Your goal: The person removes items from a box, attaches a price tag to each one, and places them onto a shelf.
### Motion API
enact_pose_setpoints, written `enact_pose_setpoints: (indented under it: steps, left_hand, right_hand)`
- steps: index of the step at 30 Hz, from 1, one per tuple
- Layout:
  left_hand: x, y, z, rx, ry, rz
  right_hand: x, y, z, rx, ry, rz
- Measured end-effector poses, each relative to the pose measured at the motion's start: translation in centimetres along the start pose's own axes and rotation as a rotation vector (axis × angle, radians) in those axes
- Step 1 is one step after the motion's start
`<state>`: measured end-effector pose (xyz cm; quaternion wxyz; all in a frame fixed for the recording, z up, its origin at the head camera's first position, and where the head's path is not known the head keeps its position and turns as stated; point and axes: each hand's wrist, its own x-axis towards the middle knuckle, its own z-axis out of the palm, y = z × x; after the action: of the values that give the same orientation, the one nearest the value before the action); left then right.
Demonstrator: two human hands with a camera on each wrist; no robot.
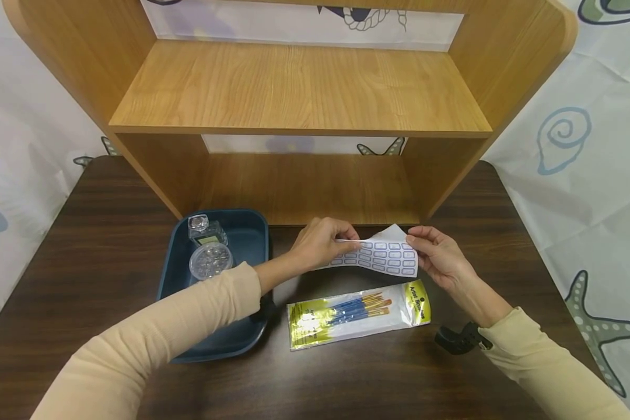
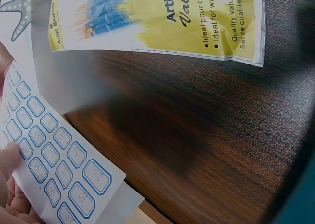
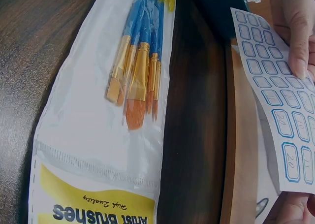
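Observation:
Between both hands is a sheet of sticker labels [image 1: 388, 256] with blue borders. Several labels carry handwritten numbers, such as 20, in the left wrist view [image 2: 96, 176]. My left hand [image 1: 320, 244] pinches the sheet near its left part, thumb on the printed face. My right hand [image 1: 443, 259] pinches its right edge between thumb and fingers. White paper [image 1: 394, 233] shows behind the labels. Below the sheet, a clear-and-yellow packet of artist brushes [image 1: 357, 315] lies on the table, blue-handled brushes [image 3: 140, 51] inside.
A dark blue tray [image 1: 247, 224] on the left holds a round clear container [image 1: 210, 261] and a small glass bottle [image 1: 207, 232]; my left forearm crosses over it. A wooden shelf unit [image 1: 299, 87] stands behind the hands on the dark wooden table [image 1: 346, 385].

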<state>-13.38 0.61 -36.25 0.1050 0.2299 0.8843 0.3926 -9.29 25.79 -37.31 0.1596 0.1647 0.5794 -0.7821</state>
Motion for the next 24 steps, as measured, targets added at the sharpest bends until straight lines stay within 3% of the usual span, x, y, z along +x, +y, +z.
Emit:
enact_pose_setpoints:
  steps: [12,24]
  left_hand:
    - [0.01,-0.24,-0.5,-0.004,-0.061,-0.033]
    - [-0.13,-0.15,-0.75,-0.074,-0.056,-0.013]
  right_hand:
    - [0.0,0.09,0.15,-0.052,-0.024,-0.028]
    - [0.37,0.58,-0.55,-0.117,-0.061,-0.062]
